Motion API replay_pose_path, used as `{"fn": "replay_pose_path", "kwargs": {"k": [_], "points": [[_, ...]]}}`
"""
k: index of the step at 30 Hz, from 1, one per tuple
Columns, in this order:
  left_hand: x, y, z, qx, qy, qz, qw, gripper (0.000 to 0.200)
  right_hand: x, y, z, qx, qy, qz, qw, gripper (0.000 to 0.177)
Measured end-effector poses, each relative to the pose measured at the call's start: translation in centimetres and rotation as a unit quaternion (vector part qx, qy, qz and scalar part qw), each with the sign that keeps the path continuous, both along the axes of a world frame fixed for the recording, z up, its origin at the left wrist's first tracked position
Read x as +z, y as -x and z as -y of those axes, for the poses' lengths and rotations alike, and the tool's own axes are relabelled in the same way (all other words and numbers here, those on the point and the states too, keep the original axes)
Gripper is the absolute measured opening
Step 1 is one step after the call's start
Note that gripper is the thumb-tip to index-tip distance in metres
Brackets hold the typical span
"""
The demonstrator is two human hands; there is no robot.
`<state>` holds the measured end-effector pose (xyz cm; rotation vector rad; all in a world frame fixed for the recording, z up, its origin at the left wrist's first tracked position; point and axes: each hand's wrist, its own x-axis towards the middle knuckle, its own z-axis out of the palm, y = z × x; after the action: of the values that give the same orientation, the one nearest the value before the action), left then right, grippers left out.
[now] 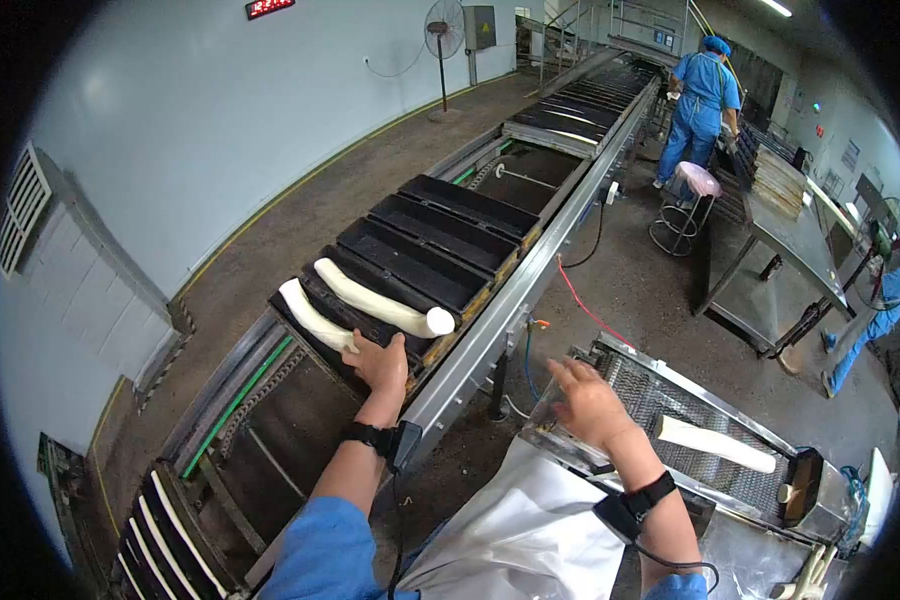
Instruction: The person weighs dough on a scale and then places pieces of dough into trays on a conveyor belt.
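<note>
My left hand point(381, 366) has its fingers over the near end of a white dough roll point(313, 317), which lies in the nearest black tin on the conveyor. That end is partly hidden under the fingers. A second dough roll point(380, 300) rests beside it, with its round end at the tin's near edge. Away from the tins, my right hand point(592, 403) is raised with fingers apart and nothing in it. It hovers by the left end of a metal mesh belt point(650, 385), where another dough roll point(718, 443) lies farther right.
Several black tins point(440, 240) continue up the conveyor, whose steel side rail point(470, 365) runs past my left arm. More filled tins point(165, 545) sit lower left. A co-worker point(705, 100) stands beyond a stool point(695, 182) and a metal table point(785, 245). A red hose point(585, 305) crosses the floor.
</note>
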<state>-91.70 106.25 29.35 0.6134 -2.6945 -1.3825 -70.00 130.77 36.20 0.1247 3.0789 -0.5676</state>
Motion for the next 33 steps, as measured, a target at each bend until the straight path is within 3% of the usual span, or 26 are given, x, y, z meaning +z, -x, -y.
{"fn": "replay_pose_path", "kwargs": {"k": [3, 5, 7, 9, 12, 15, 17, 19, 20, 21, 22, 23, 24, 25, 27, 29, 31, 33], "points": [[0.7, -0.1, -0.6, 0.004, 0.003, 0.004, 1.000, 0.094, -6.0, -2.5, -4.8, -0.166, -0.151, 0.062, 0.973, 0.064], [0.8, 0.0, -0.7, 0.007, -0.004, 0.021, 1.000, 0.094, -11.6, -5.0, -8.5, -0.245, -0.137, 0.104, 0.954, 0.060], [0.1, 0.1, -0.6, 0.013, 0.018, -0.020, 1.000, 0.095, -12.2, -7.4, -8.3, -0.233, -0.180, 0.010, 0.956, 0.058], [1.2, -0.4, -0.8, 0.014, -0.002, -0.015, 1.000, 0.095, -12.1, -8.5, -8.5, -0.222, -0.210, 0.065, 0.950, 0.063], [0.7, -0.4, -0.4, 0.010, 0.006, -0.024, 1.000, 0.094, -7.5, -10.0, -6.5, -0.193, -0.218, 0.055, 0.955, 0.066], [0.1, -0.3, -0.1, 0.009, 0.018, -0.037, 0.999, 0.094, -5.8, -9.9, -6.3, -0.271, -0.260, 0.124, 0.918, 0.048], [0.1, -0.6, 0.1, 0.010, 0.013, -0.035, 0.999, 0.095, -7.4, -9.6, -7.3, -0.277, -0.246, 0.095, 0.924, 0.040], [0.5, -0.4, -0.1, 0.010, 0.004, -0.038, 0.999, 0.096, -6.7, -7.7, -7.8, -0.313, -0.159, 0.109, 0.930, 0.036], [0.6, -0.6, -0.2, 0.017, 0.003, -0.029, 0.999, 0.096, -3.3, -6.4, -7.1, -0.330, -0.120, 0.082, 0.933, 0.036], [0.7, -0.7, -0.2, 0.024, 0.004, -0.019, 1.000, 0.097, -0.2, -5.8, -6.7, -0.329, -0.043, -0.013, 0.943, 0.035], [0.7, -0.6, -0.2, 0.023, 0.003, -0.019, 1.000, 0.097, 0.9, -4.9, -7.8, -0.283, 0.082, -0.203, 0.934, 0.034], [0.6, -0.5, -0.2, 0.021, 0.001, -0.019, 1.000, 0.098, 3.2, -4.0, -8.4, -0.290, 0.144, -0.265, 0.908, 0.029], [0.6, -0.5, -0.2, 0.018, 0.000, -0.018, 1.000, 0.098, 5.7, -3.3, -8.6, -0.274, 0.304, -0.306, 0.860, 0.024], [0.5, -0.4, -0.2, 0.014, 0.001, -0.016, 1.000, 0.098, 10.5, -2.5, -6.2, -0.290, 0.349, -0.300, 0.839, 0.024], [0.7, -0.5, -0.3, 0.019, 0.001, -0.021, 1.000, 0.099, 15.2, -1.1, -4.1, -0.204, 0.483, -0.359, 0.772, 0.035], [0.0, 0.2, -0.2, 0.018, 0.007, -0.017, 1.000, 0.099, 17.4, 0.0, -2.1, -0.041, 0.562, -0.352, 0.747, 0.063], [-0.3, 0.2, -0.3, 0.020, 0.012, -0.014, 1.000, 0.099, 18.2, 0.7, 0.0, 0.047, 0.548, -0.298, 0.780, 0.071], [0.1, 0.0, -0.3, 0.020, 0.013, -0.017, 1.000, 0.099, 16.9, 0.7, 0.1, 0.044, 0.495, -0.232, 0.836, 0.074]]}}
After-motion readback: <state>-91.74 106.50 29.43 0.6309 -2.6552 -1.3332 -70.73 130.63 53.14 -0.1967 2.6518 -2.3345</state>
